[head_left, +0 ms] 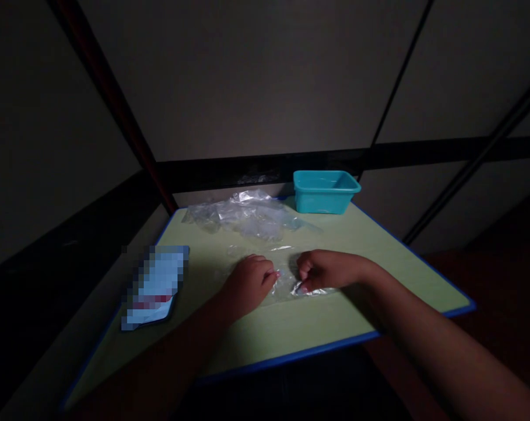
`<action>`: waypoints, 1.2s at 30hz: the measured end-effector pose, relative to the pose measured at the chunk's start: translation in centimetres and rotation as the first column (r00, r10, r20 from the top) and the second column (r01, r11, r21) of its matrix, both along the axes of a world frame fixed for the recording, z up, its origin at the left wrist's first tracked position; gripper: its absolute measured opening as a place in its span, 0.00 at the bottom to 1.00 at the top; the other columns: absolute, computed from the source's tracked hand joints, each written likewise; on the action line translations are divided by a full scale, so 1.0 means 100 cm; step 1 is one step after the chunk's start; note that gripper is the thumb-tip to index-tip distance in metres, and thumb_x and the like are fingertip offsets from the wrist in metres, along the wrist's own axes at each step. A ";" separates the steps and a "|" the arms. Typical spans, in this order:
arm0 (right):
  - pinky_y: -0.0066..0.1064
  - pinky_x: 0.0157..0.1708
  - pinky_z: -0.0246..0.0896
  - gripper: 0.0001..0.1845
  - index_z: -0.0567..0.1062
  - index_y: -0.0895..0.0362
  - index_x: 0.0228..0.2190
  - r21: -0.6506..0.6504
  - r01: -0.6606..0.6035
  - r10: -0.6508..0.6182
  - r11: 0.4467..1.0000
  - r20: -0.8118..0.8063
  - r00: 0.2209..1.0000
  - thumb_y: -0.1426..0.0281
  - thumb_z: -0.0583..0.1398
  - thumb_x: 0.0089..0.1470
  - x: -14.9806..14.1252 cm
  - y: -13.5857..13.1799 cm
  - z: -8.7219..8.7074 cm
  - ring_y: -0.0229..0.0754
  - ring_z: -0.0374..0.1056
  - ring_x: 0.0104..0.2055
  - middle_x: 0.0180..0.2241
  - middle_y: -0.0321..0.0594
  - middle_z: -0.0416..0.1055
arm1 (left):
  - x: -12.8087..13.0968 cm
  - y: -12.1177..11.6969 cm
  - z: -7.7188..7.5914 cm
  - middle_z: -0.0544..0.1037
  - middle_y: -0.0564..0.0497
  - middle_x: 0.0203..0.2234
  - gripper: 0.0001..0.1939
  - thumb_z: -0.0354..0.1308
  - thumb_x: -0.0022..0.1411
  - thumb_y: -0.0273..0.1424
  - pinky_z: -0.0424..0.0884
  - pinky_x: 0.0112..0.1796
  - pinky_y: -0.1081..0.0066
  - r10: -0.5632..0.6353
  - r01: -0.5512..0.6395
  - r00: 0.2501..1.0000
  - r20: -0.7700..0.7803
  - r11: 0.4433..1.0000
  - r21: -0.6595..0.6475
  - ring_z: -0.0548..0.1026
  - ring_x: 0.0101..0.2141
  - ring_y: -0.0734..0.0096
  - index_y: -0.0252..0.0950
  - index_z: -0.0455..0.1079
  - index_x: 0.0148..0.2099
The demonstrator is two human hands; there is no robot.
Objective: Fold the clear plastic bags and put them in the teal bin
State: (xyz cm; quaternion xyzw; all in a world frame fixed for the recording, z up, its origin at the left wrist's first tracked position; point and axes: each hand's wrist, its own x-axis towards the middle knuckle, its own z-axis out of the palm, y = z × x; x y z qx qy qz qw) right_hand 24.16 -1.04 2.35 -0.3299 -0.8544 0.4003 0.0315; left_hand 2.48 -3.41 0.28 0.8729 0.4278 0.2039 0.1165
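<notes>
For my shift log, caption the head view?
Both hands pinch clear plastic on a green table.

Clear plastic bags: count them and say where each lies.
2 distinguishable: a crumpled bag at the back of the table, and a flatter bag at the left hand and right hand. Folds may hide more.

I'm reaching my left forearm (188, 336) over the near-left corner of the desk (330, 321), and my right forearm (435, 333) over its near edge. My left hand (250, 283) is pinching, thumb against curled fingers; my right hand (328, 270) is bending inward, fingertips pointing down.
</notes>
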 end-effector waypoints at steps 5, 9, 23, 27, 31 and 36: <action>0.24 0.23 0.52 0.11 0.72 0.62 0.23 0.031 -0.027 0.027 0.999 -0.003 1.000 0.65 0.60 0.48 -0.003 0.000 0.001 0.32 0.57 0.22 0.19 0.32 0.63 | -0.001 0.003 -0.003 0.64 0.54 0.20 0.14 0.51 0.59 0.30 0.58 0.31 0.72 -0.023 0.024 1.000 -0.020 0.999 0.034 0.64 0.27 0.71 0.36 0.59 0.21; 0.24 0.24 0.53 0.10 0.72 0.62 0.23 0.088 -0.043 0.044 0.995 -0.008 0.999 0.67 0.61 0.48 -0.005 -0.001 0.001 0.32 0.59 0.23 0.20 0.33 0.64 | -0.001 0.002 -0.002 0.65 0.53 0.21 0.14 0.51 0.59 0.30 0.59 0.32 0.72 -0.019 0.021 0.999 -0.042 0.998 0.054 0.64 0.28 0.70 0.36 0.59 0.22; 0.25 0.26 0.49 0.11 0.74 0.61 0.22 0.321 -0.058 0.031 0.945 0.089 0.996 0.65 0.64 0.45 -0.009 0.000 -0.004 0.32 0.59 0.24 0.21 0.34 0.67 | -0.002 -0.001 0.003 0.66 0.52 0.21 0.13 0.50 0.59 0.29 0.59 0.31 0.70 0.002 0.014 0.990 -0.141 0.994 0.108 0.64 0.29 0.68 0.36 0.60 0.22; 0.26 0.28 0.48 0.12 0.73 0.60 0.22 0.340 -0.050 0.012 0.939 0.113 0.994 0.64 0.65 0.44 -0.010 0.000 -0.004 0.33 0.59 0.25 0.22 0.33 0.67 | -0.002 -0.002 0.004 0.66 0.52 0.22 0.13 0.50 0.60 0.29 0.59 0.32 0.69 0.008 0.013 0.986 -0.169 0.993 0.120 0.64 0.29 0.68 0.36 0.60 0.22; 0.26 0.29 0.47 0.12 0.71 0.59 0.22 0.355 -0.046 -0.006 0.934 0.142 0.990 0.64 0.65 0.44 -0.012 -0.002 -0.002 0.33 0.59 0.26 0.22 0.33 0.66 | -0.001 -0.004 0.004 0.67 0.51 0.22 0.12 0.51 0.59 0.31 0.61 0.32 0.68 0.037 -0.015 0.984 -0.172 0.992 0.124 0.65 0.30 0.66 0.36 0.61 0.24; 0.27 0.31 0.46 0.13 0.68 0.58 0.25 0.404 -0.021 -0.033 0.915 0.126 0.992 0.64 0.65 0.42 -0.014 -0.007 0.004 0.36 0.59 0.30 0.26 0.34 0.67 | 0.000 -0.005 0.006 0.70 0.45 0.36 0.13 0.56 0.55 0.33 0.65 0.39 0.62 0.123 -0.117 0.992 -0.023 0.979 0.167 0.67 0.39 0.60 0.34 0.63 0.43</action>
